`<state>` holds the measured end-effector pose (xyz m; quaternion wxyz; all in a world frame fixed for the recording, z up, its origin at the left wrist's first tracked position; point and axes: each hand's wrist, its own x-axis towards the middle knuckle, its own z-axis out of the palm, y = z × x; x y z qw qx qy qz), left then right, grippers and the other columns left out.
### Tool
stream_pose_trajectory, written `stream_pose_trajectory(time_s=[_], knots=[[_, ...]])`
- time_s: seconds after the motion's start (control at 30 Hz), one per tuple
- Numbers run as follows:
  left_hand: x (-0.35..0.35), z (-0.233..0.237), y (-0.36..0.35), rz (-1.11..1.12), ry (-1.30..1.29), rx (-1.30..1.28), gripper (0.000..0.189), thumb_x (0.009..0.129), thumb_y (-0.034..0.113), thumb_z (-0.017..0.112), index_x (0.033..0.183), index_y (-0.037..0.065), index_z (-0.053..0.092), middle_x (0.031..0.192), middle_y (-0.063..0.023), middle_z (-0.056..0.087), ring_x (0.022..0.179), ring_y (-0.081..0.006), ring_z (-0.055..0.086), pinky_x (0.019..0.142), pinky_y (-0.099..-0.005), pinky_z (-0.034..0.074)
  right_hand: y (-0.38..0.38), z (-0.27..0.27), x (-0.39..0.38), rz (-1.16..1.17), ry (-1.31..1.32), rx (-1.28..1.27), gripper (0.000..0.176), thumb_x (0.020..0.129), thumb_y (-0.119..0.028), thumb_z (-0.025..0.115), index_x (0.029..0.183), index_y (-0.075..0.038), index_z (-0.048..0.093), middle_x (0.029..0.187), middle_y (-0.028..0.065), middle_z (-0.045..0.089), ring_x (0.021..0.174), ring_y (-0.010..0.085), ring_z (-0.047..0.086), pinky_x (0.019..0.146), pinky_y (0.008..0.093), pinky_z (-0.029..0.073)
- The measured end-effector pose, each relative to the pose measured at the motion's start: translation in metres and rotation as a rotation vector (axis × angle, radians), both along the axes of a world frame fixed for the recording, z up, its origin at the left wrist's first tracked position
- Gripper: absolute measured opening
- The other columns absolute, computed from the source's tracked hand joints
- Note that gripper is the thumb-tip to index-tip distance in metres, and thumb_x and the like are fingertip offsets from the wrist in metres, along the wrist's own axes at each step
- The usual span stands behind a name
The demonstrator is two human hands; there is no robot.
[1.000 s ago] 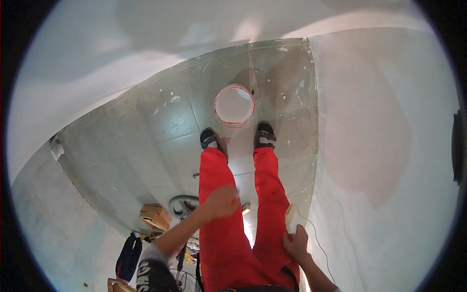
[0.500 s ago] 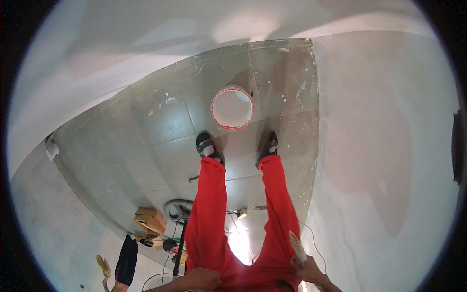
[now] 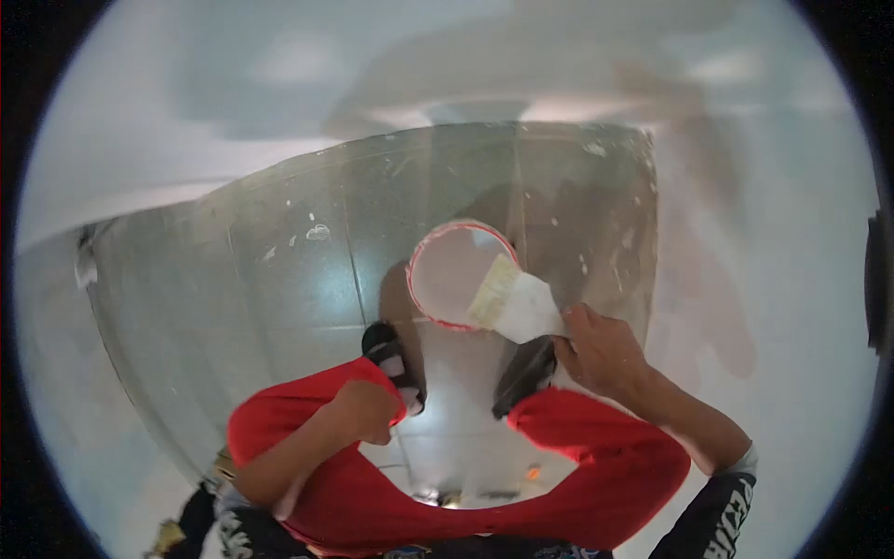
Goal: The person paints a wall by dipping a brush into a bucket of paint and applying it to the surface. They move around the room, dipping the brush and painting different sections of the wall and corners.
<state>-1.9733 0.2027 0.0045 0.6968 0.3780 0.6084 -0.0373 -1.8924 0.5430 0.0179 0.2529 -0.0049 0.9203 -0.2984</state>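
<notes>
Red trousers [image 3: 596, 447] spread wide at the knees in the head camera's view, which looks down on a person squatting over a grey tiled floor [image 3: 289, 298]. Pale walls, the far wall [image 3: 279, 93] and the right wall [image 3: 773, 279], meet at the floor's far right corner. Between the person's feet and the floor's far edge, right of the middle, stands a round bucket [image 3: 445, 322] with a red rim, holding a smooth, whitish filling [image 3: 452, 279].

The right hand [image 3: 601, 349] is closed around the handle end of a broad brush [image 3: 529, 309], white in the body with pale yellow bristles. The brush slants across the bucket's near right rim, bristles over the opening; whether they touch the filling cannot be told.

The left hand [image 3: 366, 412] rests on the left knee, its fingers turned out of sight, so it is unclear whether they are curled or holding anything.

What has just changed is the posture: half a second ago the legs were nearly straight and the brush hung beside the right thigh, well apart from the bucket. Now the body is low and the brush has reached the bucket, which puts the filling within easy reach of the bristles.

Dark shoes [image 3: 382, 345] stand near the bucket's close side.
</notes>
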Motion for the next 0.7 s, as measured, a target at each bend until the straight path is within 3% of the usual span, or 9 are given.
stream_pose_trajectory(time_s=[0.03, 0.17, 0.23, 0.47, 0.53, 0.7], knots=[[-0.004, -0.003, 0.01, -0.261, 0.194, 0.034, 0.019, 0.074, 0.025, 0.066, 0.082, 0.008, 0.069, 0.087, -0.0145, 0.069, 0.082, -0.0298, 0.069, 0.071, -0.0404, 0.051, -0.005, -0.017, -0.013, 0.105, 0.074, 0.045, 0.031, 0.085, -0.019, 0.064, 0.101, 0.002, 0.048, 0.087, 0.0222, 0.061, 0.073, 0.0385, 0.066, 0.062, 0.0452, 0.054], [-0.015, -0.013, 0.012, -0.125, 0.183, 0.101, 0.015, 0.068, 0.019, 0.068, 0.079, 0.01, 0.072, 0.083, -0.0122, 0.07, 0.08, -0.0271, 0.069, 0.07, -0.0407, 0.05, -0.04, -0.061, -0.046, 0.302, 0.118, 0.17, 0.028, 0.082, -0.015, 0.066, 0.098, 0.001, 0.049, 0.087, 0.0196, 0.062, 0.075, 0.0333, 0.069, 0.061, 0.0392, 0.058], [-0.008, -0.015, 0.016, -0.249, 0.299, 0.189, 0.017, 0.071, 0.021, 0.068, 0.084, 0.01, 0.074, 0.083, -0.013, 0.07, 0.08, -0.0275, 0.069, 0.074, -0.042, 0.049, -0.057, -0.072, -0.052, 0.366, 0.142, 0.205, 0.029, 0.081, -0.013, 0.066, 0.1, 0.001, 0.05, 0.089, 0.02, 0.063, 0.075, 0.0338, 0.07, 0.061, 0.0388, 0.058], [0.0, 0.019, 0.071, -0.324, 0.24, 0.506, 0.014, 0.081, 0.016, 0.061, 0.081, 0.01, 0.074, 0.08, -0.0093, 0.072, 0.081, -0.026, 0.069, 0.079, -0.0445, 0.044, -0.085, -0.094, -0.065, 0.563, 0.067, 0.324, 0.021, 0.076, -0.003, 0.065, 0.096, 0.003, 0.065, 0.09, 0.021, 0.066, 0.08, 0.0314, 0.07, 0.066, 0.0401, 0.059], [0.001, 0.017, 0.084, -0.441, 0.303, 0.672, 0.016, 0.084, 0.017, 0.061, 0.084, 0.009, 0.075, 0.084, -0.0097, 0.073, 0.082, -0.0258, 0.069, 0.08, -0.0446, 0.044, -0.092, -0.103, -0.066, 0.544, 0.053, 0.388, 0.017, 0.076, -0.004, 0.066, 0.092, 0.002, 0.067, 0.089, 0.0203, 0.067, 0.081, 0.0301, 0.07, 0.066, 0.0391, 0.058], [0.004, 0.002, 0.093, -0.726, 0.199, 0.56, 0.017, 0.084, 0.016, 0.061, 0.085, 0.007, 0.075, 0.069, -0.0106, 0.069, 0.061, -0.0255, 0.065, 0.083, -0.0485, 0.042, -0.11, -0.116, -0.071, 0.599, -0.016, 0.575, 0.011, 0.075, -0.007, 0.068, 0.085, -0.002, 0.072, 0.085, 0.0179, 0.069, 0.081, 0.0266, 0.07, 0.065, 0.0346, 0.057]])
